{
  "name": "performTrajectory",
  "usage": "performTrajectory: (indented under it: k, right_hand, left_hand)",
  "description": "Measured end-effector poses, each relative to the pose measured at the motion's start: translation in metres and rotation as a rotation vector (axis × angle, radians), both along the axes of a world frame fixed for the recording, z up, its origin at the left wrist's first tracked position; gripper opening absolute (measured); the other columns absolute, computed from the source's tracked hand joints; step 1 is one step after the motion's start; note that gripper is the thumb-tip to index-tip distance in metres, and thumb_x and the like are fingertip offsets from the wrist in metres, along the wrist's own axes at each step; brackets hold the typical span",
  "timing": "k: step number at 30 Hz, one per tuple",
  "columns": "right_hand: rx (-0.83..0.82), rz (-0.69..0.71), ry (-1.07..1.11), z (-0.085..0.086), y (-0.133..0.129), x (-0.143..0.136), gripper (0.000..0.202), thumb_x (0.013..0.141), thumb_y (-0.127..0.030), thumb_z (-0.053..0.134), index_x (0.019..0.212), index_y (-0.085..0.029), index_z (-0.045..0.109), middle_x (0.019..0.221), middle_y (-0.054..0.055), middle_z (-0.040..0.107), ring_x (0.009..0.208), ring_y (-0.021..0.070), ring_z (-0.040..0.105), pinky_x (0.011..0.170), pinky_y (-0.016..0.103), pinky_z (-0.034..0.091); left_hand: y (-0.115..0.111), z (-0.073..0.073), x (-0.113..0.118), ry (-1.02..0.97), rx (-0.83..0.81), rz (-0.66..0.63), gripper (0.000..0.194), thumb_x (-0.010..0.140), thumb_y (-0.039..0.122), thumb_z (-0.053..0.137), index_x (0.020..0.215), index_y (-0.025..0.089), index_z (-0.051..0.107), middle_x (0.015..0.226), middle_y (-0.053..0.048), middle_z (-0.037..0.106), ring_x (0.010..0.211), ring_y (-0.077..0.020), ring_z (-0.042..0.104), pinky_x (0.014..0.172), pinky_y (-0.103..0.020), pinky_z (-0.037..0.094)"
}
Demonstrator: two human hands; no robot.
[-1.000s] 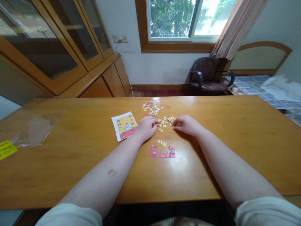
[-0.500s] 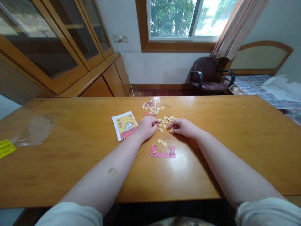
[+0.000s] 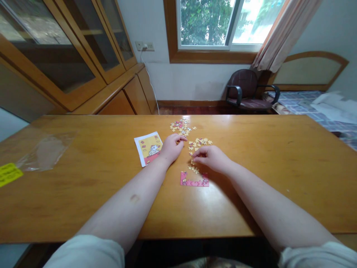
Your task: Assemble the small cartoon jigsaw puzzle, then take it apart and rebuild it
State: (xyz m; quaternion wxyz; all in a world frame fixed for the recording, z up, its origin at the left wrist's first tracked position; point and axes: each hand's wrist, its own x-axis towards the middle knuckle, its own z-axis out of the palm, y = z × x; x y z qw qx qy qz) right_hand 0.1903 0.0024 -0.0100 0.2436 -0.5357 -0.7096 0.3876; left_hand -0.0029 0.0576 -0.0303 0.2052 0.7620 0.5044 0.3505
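Observation:
My right hand (image 3: 209,157) pinches a yellow puzzle piece (image 3: 192,162) between thumb and fingertips, just above a short strip of joined yellow pieces (image 3: 193,169). Below that strip lies a partly joined pink puzzle section (image 3: 194,183), U-shaped with a gap at its top. My left hand (image 3: 173,146) rests beside the picture sheet (image 3: 147,149), its fingers loosely stretched and nothing visible in them. The sheet shows a white cartoon animal on yellow and pink, partly covered by my left hand and forearm. Loose yellow pieces (image 3: 201,141) lie between and beyond my hands.
A mixed pile of puzzle pieces (image 3: 180,125) sits near the far edge of the wooden table (image 3: 97,149). On the left are a clear plastic bag (image 3: 46,152) and a yellow label (image 3: 9,174). Beyond stand a glass-door cabinet (image 3: 108,74) and an office chair (image 3: 245,89).
My right hand has moved left and toward me with a yellow piece, from the loose pieces to the yellow strip. My left hand has drawn slightly back from the loose pieces, fingers lifted.

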Motion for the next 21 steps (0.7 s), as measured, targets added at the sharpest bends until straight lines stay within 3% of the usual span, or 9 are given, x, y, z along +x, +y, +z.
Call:
performTrajectory:
  k: [8, 12, 21]
  right_hand:
    - [-0.090, 0.021, 0.035, -0.004, -0.008, -0.034, 0.014, 0.072, -0.019, 0.071, 0.086, -0.019, 0.074, 0.075, 0.001, 0.073, 0.067, 0.0140, 0.066, 0.065, 0.025, 0.050]
    - [-0.138, 0.045, 0.039, -0.006, -0.009, -0.038, 0.015, 0.072, -0.019, 0.071, 0.086, -0.020, 0.075, 0.074, 0.001, 0.072, 0.064, 0.0133, 0.065, 0.061, 0.023, 0.049]
    - [-0.084, 0.098, -0.016, -0.012, -0.008, -0.038, 0.015, 0.074, -0.019, 0.070, 0.088, -0.021, 0.074, 0.072, -0.001, 0.072, 0.065, 0.0124, 0.065, 0.063, 0.023, 0.049]
  left_hand:
    - [0.004, -0.004, 0.001, -0.084, -0.021, 0.065, 0.022, 0.079, 0.016, 0.050, 0.084, 0.021, 0.070, 0.095, -0.001, 0.069, 0.096, -0.0194, 0.061, 0.089, -0.034, 0.048]
    - [0.005, -0.005, 0.001, -0.090, -0.023, 0.075, 0.022, 0.079, 0.016, 0.050, 0.084, 0.021, 0.071, 0.093, -0.002, 0.069, 0.092, -0.0190, 0.062, 0.085, -0.033, 0.049]
    - [0.006, -0.006, 0.002, -0.094, -0.033, 0.065, 0.021, 0.079, 0.015, 0.050, 0.083, 0.021, 0.070, 0.093, -0.001, 0.069, 0.092, -0.0192, 0.062, 0.085, -0.033, 0.049]
